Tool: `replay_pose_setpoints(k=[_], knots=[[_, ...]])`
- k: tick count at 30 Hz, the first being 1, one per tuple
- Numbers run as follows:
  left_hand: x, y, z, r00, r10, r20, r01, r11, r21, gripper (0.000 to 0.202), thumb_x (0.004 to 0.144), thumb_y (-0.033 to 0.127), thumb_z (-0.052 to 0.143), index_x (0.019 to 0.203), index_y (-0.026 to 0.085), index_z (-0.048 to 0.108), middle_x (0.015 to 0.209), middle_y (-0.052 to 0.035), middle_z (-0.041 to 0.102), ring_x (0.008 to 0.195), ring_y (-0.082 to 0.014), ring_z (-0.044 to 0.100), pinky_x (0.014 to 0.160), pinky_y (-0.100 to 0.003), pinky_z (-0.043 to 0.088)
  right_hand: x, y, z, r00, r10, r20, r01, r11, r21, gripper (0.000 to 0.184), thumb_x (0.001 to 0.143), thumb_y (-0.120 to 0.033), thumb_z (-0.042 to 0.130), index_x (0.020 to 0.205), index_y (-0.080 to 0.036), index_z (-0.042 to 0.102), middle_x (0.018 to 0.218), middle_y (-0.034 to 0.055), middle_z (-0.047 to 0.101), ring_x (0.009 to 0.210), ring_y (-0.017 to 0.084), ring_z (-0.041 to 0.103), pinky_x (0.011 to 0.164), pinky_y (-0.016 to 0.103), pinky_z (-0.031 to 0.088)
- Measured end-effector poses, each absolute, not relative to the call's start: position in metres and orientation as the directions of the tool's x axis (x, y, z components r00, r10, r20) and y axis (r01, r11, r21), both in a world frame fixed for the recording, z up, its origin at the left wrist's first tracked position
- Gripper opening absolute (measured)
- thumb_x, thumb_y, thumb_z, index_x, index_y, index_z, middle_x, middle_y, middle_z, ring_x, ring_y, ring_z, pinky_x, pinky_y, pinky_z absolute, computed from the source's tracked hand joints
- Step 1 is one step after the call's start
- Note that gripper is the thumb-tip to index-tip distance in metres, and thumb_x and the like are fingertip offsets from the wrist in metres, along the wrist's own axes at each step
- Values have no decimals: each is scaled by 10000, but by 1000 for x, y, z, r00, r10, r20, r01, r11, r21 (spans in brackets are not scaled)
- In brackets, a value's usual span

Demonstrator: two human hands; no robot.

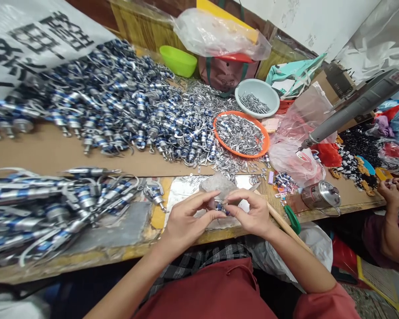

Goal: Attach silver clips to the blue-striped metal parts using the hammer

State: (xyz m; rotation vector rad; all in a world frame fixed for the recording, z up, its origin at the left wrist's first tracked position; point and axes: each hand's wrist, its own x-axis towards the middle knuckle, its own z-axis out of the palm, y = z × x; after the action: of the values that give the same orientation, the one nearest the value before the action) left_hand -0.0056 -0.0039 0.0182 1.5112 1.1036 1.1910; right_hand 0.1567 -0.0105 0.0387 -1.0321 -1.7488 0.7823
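My left hand (188, 218) and my right hand (252, 213) meet over the table's front edge. Between their thumbs and fingers they pinch a small blue-and-silver metal part (220, 207); my fingers cover much of it. Just behind it sits a grey stone block (218, 185) on a pale sheet. To the left lies a heap of blue-and-silver cylindrical pieces with pale curved strips (86, 199), one lying apart (154, 195). By my right forearm are a wooden handle (287, 228) and a green-handled tool (291, 219).
Behind is a big pile of similar blue-silver pieces (119, 102). An orange dish (267, 144) holds small metal plates; a pale blue bowl (275, 95) holds metal pins. A grey electric screwdriver (355, 106) hangs at right, above a metal mug (314, 195). Another person's hands (390, 192) work farther right.
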Motion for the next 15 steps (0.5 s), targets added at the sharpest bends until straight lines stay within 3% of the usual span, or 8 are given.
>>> replay_pose_setpoints(k=[6,10,12,15], knots=[[-8,-6,28,166,952,257,55,-269,962,130,650,181,684,759,225,740,679,-23,672,633,-145,599,599,-242,480,156,-12,37,-202,901,383,171,418,-892,64,740,-154,643,798,-172,626,778,37,668,772,153,633,736,309,524],[-8,-9,31,134,973,188,-27,-186,982,95,623,161,682,654,227,743,634,-16,660,595,-132,595,542,-219,468,159,-18,36,-231,863,450,203,495,-845,138,761,-170,634,896,-182,607,825,51,662,815,161,631,754,325,530],[-9,-10,33,108,987,117,-33,-114,993,78,605,161,695,621,224,738,622,-12,653,593,-127,594,533,-209,462,162,-20,34,-288,776,561,290,629,-721,227,760,-168,636,981,-178,584,899,78,652,857,166,622,758,321,533],[-10,-10,39,90,993,73,-4,-73,997,43,601,188,707,612,221,733,617,-9,648,590,-130,597,532,-211,465,169,-21,32,-441,578,687,416,810,-414,196,799,-86,550,975,-156,597,941,107,645,892,161,614,732,275,540]])
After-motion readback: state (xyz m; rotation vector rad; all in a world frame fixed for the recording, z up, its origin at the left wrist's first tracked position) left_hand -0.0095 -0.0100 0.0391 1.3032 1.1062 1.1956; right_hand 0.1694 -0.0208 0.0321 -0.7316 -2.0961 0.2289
